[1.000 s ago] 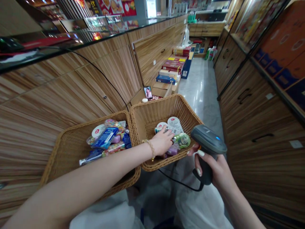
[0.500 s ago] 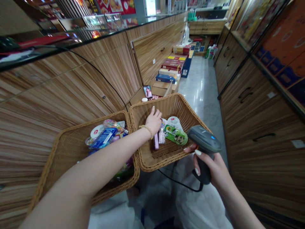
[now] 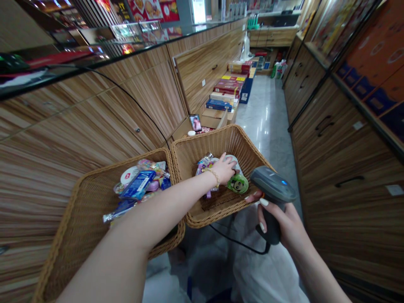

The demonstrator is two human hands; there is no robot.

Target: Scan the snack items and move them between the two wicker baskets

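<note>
My left hand (image 3: 224,169) reaches into the right wicker basket (image 3: 195,214), fingers apart over a white-backed package (image 3: 237,163) and a green panda-face package (image 3: 238,184). Its fingertips are partly hidden, and whether they touch either package is unclear. Beside that wrist lie purple items (image 3: 199,169) and a clear silvery-wrapped piece (image 3: 206,158), partly covered by my forearm. My right hand (image 3: 285,216) is wrapped round the handle of a dark grey barcode scanner (image 3: 273,183) with a lit blue light, held over the basket's right front rim. A cable runs from the handle.
To the left, a second wicker basket (image 3: 67,227) holds a blue packet (image 3: 138,185) and several wrapped items. Behind are a phone (image 3: 195,122), a round white object (image 3: 191,133) and stacked boxes (image 3: 227,87). Wooden cabinets (image 3: 344,168) line the right side.
My left hand has moved right and slightly down inside the right basket, now covering part of the green package. The silvery-wrapped piece has come into view. My right hand has barely moved.
</note>
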